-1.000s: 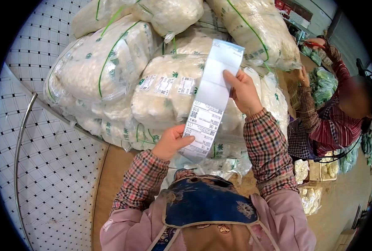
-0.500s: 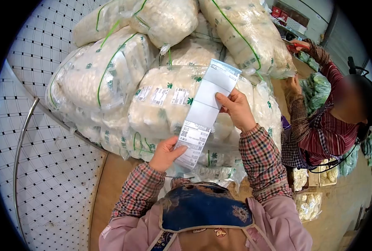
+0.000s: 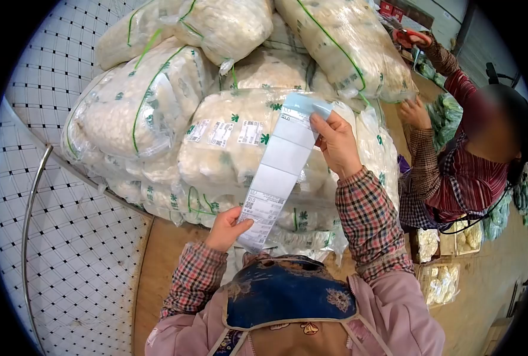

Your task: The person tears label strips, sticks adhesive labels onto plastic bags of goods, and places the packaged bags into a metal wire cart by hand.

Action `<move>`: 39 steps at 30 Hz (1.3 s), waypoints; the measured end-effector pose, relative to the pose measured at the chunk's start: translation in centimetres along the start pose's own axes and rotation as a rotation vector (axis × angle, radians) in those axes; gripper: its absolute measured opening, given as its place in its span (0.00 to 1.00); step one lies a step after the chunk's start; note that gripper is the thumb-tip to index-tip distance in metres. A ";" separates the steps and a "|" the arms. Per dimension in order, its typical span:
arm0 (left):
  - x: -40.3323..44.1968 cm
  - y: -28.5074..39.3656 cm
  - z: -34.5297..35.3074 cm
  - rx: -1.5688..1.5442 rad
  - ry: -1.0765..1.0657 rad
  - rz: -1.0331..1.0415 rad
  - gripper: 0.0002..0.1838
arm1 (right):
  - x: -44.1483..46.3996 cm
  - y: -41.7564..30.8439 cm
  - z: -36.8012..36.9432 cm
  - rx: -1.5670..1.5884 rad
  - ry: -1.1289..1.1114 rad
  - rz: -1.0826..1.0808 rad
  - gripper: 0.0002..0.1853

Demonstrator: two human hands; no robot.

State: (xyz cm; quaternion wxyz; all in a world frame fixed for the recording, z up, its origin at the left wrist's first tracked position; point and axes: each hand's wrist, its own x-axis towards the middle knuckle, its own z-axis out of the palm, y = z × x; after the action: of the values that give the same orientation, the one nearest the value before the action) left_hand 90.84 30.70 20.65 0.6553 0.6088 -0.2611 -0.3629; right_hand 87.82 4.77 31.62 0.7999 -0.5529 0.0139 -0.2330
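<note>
A long strip of labels (image 3: 283, 157) stretches slantwise between my hands, with blank panels in its middle and printed ones at the lower end. My right hand (image 3: 339, 144) is closed on its upper end, thumb on top. My left hand (image 3: 225, 230) pinches the left edge near the bottom, thumb over the print. Behind the strip lies a large clear plastic bag (image 3: 216, 163) packed with pale contents I cannot identify. Three printed labels (image 3: 220, 134) are stuck on that bag.
More stuffed bags (image 3: 151, 101) with green ties are piled around. At right a co-worker (image 3: 471, 172) holds red-handled scissors (image 3: 411, 38) beside the pile. Crates of pale produce (image 3: 439, 285) stand on the floor. A curved metal rail (image 3: 31, 207) runs along the tiled surface at left.
The strip and both hands have shifted slightly down and left. The co-worker's hand with the scissors has risen away from the upper right bag.
</note>
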 end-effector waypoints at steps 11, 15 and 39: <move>-0.6 -1.1 -0.3 -0.062 0.010 -0.009 0.13 | -1.2 -0.1 0.4 0.308 -0.034 0.138 0.12; -0.7 -1.3 -0.3 -0.083 0.019 -0.009 0.13 | -1.3 0.2 0.1 0.385 -0.057 0.138 0.15; -2.3 -2.4 -1.2 -0.008 -0.183 -0.077 0.13 | -7.2 0.2 -5.3 -0.148 0.158 0.088 0.15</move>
State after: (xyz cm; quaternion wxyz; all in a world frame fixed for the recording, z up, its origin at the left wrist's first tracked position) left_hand 90.09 33.26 18.38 0.6166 0.5801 -0.2949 -0.4430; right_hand 80.01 2.96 27.64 0.7628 -0.5892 0.1184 -0.2388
